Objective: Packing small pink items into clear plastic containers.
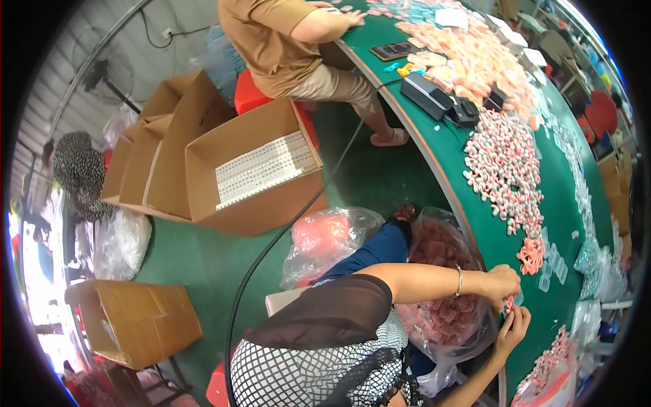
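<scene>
Small pink piece (509,303) pinched between both hands at the near edge of the green table (475,203); too small to tell its shape. Left hand (500,281) fingers curled shut around it from above, right hand (513,325) fingers half-closed, tips meeting it from below. Looks like an assembling or bagging step on one piece; next move likely needs a steady pinch and fine alignment. Clear small bags (553,261) lie just beside, pink-white pile (505,169) farther along, bag of red pieces (444,298) under the forearm.
</scene>
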Demonstrator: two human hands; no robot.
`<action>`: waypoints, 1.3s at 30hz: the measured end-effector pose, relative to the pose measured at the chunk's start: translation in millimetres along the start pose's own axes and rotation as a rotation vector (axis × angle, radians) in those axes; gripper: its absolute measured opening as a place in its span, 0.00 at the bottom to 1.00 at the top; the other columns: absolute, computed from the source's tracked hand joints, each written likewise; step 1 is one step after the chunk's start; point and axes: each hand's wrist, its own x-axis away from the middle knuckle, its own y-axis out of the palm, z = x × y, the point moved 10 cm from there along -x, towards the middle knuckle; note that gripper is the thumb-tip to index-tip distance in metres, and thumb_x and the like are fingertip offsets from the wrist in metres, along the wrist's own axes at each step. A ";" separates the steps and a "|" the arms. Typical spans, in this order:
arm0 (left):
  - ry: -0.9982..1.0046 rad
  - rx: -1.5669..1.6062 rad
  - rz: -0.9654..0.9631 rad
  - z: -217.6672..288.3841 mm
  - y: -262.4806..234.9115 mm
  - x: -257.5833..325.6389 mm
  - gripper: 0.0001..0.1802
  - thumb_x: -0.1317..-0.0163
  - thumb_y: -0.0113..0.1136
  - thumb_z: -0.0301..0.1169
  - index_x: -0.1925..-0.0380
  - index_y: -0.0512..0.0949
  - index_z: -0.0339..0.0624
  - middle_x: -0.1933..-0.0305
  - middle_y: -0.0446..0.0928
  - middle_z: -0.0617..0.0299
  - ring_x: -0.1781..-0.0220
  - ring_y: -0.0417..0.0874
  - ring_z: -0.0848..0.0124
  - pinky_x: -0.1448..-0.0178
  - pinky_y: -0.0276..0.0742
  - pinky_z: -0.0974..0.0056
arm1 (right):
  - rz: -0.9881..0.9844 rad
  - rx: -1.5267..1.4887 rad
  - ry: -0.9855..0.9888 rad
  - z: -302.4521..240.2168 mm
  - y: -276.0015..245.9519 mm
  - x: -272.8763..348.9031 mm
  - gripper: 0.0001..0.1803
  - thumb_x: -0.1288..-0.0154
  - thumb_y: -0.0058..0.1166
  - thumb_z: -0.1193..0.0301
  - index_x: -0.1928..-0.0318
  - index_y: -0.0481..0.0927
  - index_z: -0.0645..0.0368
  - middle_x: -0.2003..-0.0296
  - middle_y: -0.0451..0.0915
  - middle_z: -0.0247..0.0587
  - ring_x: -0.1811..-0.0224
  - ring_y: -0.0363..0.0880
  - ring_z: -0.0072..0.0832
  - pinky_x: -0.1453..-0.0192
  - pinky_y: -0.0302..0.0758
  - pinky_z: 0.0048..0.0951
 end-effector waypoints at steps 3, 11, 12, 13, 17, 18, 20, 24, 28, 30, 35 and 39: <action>-0.022 0.023 -0.026 -1.1 -1.2 -2.4 0.24 0.71 0.78 0.44 0.72 0.83 0.47 0.66 0.79 0.61 0.54 0.79 0.58 0.51 0.71 0.53 | -0.014 -0.034 0.051 1.8 0.6 -1.2 0.09 0.32 0.52 0.79 0.53 0.81 0.64 0.57 0.75 0.49 0.56 0.77 0.40 0.54 0.75 0.38; -0.011 0.003 0.015 1.2 -1.0 0.9 0.24 0.69 0.78 0.45 0.70 0.82 0.48 0.64 0.78 0.62 0.52 0.78 0.59 0.49 0.70 0.54 | -0.043 0.130 0.016 -7.3 -0.2 -2.1 0.08 0.31 0.52 0.77 0.55 0.81 0.64 0.59 0.75 0.49 0.56 0.76 0.43 0.50 0.73 0.41; -0.005 0.003 0.008 1.9 1.4 1.3 0.24 0.69 0.78 0.45 0.70 0.82 0.48 0.64 0.78 0.62 0.52 0.78 0.58 0.49 0.70 0.54 | -0.031 0.089 0.045 -5.9 -2.6 -0.6 0.08 0.31 0.52 0.77 0.55 0.81 0.65 0.59 0.76 0.49 0.55 0.76 0.44 0.49 0.72 0.41; -0.002 0.008 0.006 2.2 3.3 2.0 0.24 0.69 0.78 0.45 0.70 0.82 0.48 0.64 0.78 0.62 0.52 0.78 0.58 0.49 0.70 0.54 | -0.019 0.050 0.077 -4.2 -5.3 2.6 0.08 0.32 0.52 0.77 0.55 0.81 0.65 0.60 0.77 0.50 0.54 0.76 0.44 0.47 0.71 0.42; 0.063 -0.053 -0.027 18.1 5.7 -9.9 0.22 0.70 0.74 0.46 0.73 0.83 0.48 0.67 0.80 0.58 0.57 0.83 0.56 0.57 0.76 0.52 | 0.012 0.103 0.043 -5.6 -28.0 -2.5 0.09 0.33 0.51 0.79 0.55 0.81 0.68 0.58 0.81 0.52 0.56 0.78 0.46 0.49 0.74 0.41; 0.041 -0.036 -0.084 17.8 7.5 -12.1 0.22 0.69 0.73 0.46 0.74 0.83 0.47 0.65 0.81 0.56 0.56 0.82 0.55 0.54 0.77 0.50 | -0.024 0.141 0.045 2.0 -28.6 -5.5 0.10 0.34 0.51 0.79 0.54 0.81 0.67 0.58 0.82 0.51 0.56 0.80 0.46 0.49 0.75 0.40; 0.034 -0.048 -0.050 9.5 -8.7 -3.5 0.21 0.64 0.73 0.44 0.69 0.82 0.46 0.63 0.81 0.53 0.55 0.82 0.53 0.52 0.78 0.51 | 0.015 0.065 0.173 4.4 -24.0 -29.4 0.13 0.34 0.49 0.78 0.52 0.82 0.63 0.57 0.82 0.51 0.54 0.80 0.44 0.48 0.75 0.39; 0.029 -0.042 -0.050 5.3 -45.5 10.1 0.24 0.59 0.74 0.43 0.62 0.81 0.43 0.62 0.80 0.55 0.56 0.81 0.54 0.52 0.76 0.52 | -0.098 0.126 0.124 25.2 11.9 -54.0 0.13 0.40 0.57 0.73 0.54 0.82 0.60 0.56 0.80 0.48 0.51 0.79 0.44 0.47 0.75 0.39; 0.060 0.009 -0.046 16.8 -37.0 5.2 0.27 0.59 0.76 0.40 0.58 0.78 0.42 0.62 0.79 0.57 0.56 0.81 0.55 0.51 0.74 0.54 | -0.021 -0.193 0.425 40.1 0.6 -44.5 0.13 0.48 0.65 0.77 0.61 0.80 0.62 0.68 0.78 0.42 0.70 0.78 0.31 0.65 0.75 0.29; 0.063 0.033 -0.030 24.3 -33.3 3.1 0.30 0.59 0.77 0.39 0.55 0.77 0.42 0.62 0.79 0.57 0.56 0.81 0.55 0.50 0.74 0.54 | 0.059 -0.106 0.387 29.6 -17.9 -39.9 0.11 0.47 0.65 0.78 0.62 0.80 0.62 0.69 0.77 0.42 0.71 0.78 0.32 0.66 0.75 0.29; -0.064 0.114 -0.028 19.1 -35.2 7.7 0.38 0.60 0.79 0.36 0.48 0.69 0.42 0.62 0.79 0.55 0.56 0.81 0.55 0.51 0.74 0.53 | 0.214 -0.056 0.263 8.3 -28.4 -23.1 0.07 0.45 0.63 0.79 0.65 0.79 0.62 0.70 0.78 0.43 0.71 0.79 0.35 0.67 0.76 0.31; -0.038 0.077 -0.021 15.7 -34.4 11.5 0.35 0.59 0.79 0.36 0.51 0.71 0.41 0.62 0.79 0.56 0.57 0.80 0.54 0.52 0.74 0.53 | 0.279 -0.088 0.178 -12.9 -27.3 -14.4 0.07 0.44 0.63 0.79 0.65 0.79 0.62 0.68 0.80 0.45 0.68 0.81 0.38 0.64 0.77 0.34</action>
